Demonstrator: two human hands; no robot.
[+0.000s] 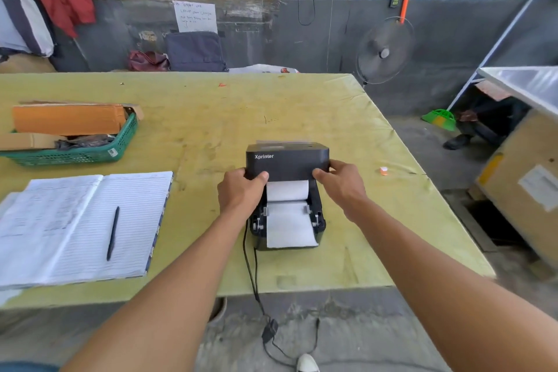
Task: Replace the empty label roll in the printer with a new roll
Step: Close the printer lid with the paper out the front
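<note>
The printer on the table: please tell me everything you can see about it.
The printer is a small black box, seemingly plastic, with "Xprinter" in white on its lid. The lid is raised and tilted back, showing a white label roll inside, its paper fed forward between two grey guides and out over the front edge. The left hand and right hand each hold a lower corner of the lid. It stands on the yellow-green table, near the front edge; black cables hang down from it.

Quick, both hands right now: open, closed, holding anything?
Left hand: closed on the left edge of the printer lid.
Right hand: closed on the lid's right edge; label paper lies fed out below, untouched.
</note>
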